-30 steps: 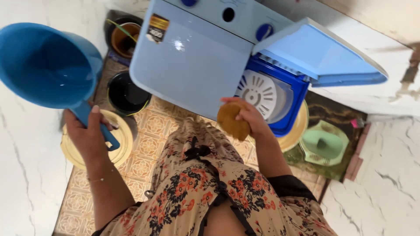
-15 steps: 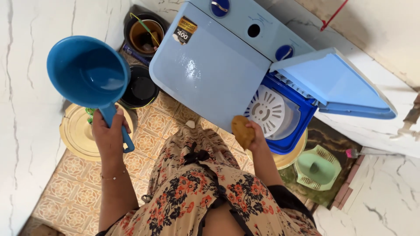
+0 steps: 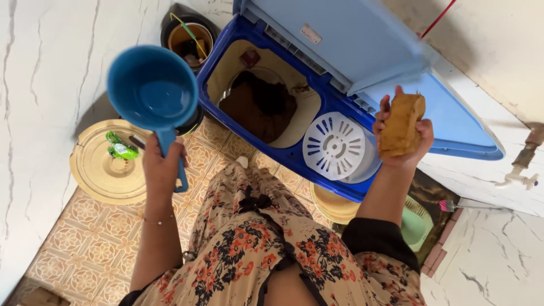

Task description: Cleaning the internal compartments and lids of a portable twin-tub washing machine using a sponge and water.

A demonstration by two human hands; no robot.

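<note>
My left hand (image 3: 162, 167) grips the handle of a blue plastic water dipper (image 3: 152, 89), held upright with some water in it, left of a blue twin-tub washing machine (image 3: 266, 147). My right hand (image 3: 403, 131) holds a brown sponge-like pad (image 3: 401, 124) up in front of the raised lids. Both lids (image 3: 351, 51) stand open. The wash tub (image 3: 262, 105) holds dark wet laundry. A white perforated spinner cover (image 3: 335, 146) lies in the smaller tub, below my right hand.
A round yellow lid (image 3: 105, 170) with a green packet (image 3: 120, 148) lies on the patterned tile floor. A dark bucket (image 3: 190, 39) stands behind the dipper. A yellow basin (image 3: 331, 205) sits under the machine. A wall tap (image 3: 518, 173) is at right. Marble walls close both sides.
The big left lid of the machine has swung up and open, showing laundry in the tub. My right hand rose with the pad to the right. The dipper shifted slightly right.
</note>
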